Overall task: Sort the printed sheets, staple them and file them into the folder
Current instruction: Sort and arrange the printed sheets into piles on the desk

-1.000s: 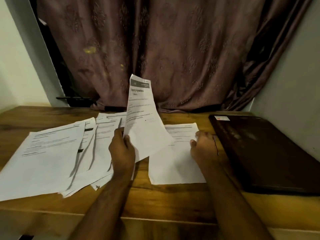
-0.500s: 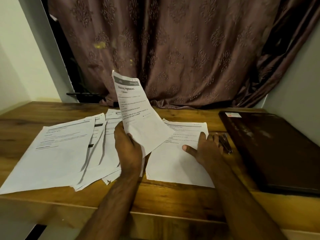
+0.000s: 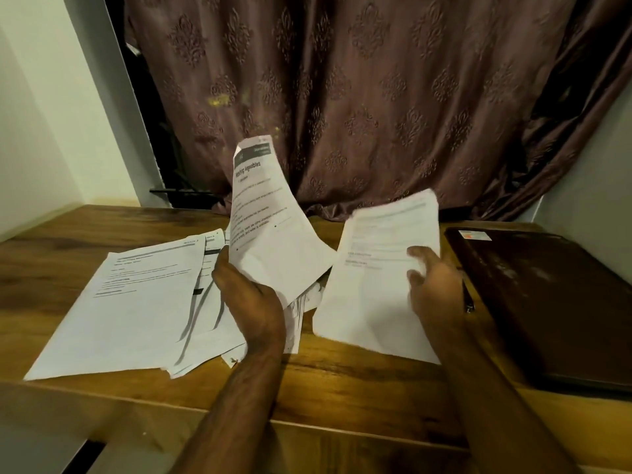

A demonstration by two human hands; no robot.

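Observation:
My left hand (image 3: 251,301) grips a printed sheet (image 3: 270,230) by its lower edge and holds it upright above the table, its heading facing me. My right hand (image 3: 436,283) is blurred and holds a second printed sheet (image 3: 372,289) by its right edge, its far end lifted off the wood. A fanned pile of several printed sheets (image 3: 136,302) lies flat at the left. The dark brown folder (image 3: 554,302) lies closed on the right of the table. A dark stapler (image 3: 468,299) shows beside my right wrist, mostly hidden.
The wooden table (image 3: 342,381) has its front edge close to me. A brown patterned curtain (image 3: 359,97) hangs behind it. White walls close in at left and right.
My right hand has gone from resting on the right sheet to lifting its far end. My left hand keeps the upright sheet raised, tilted a little more to the right.

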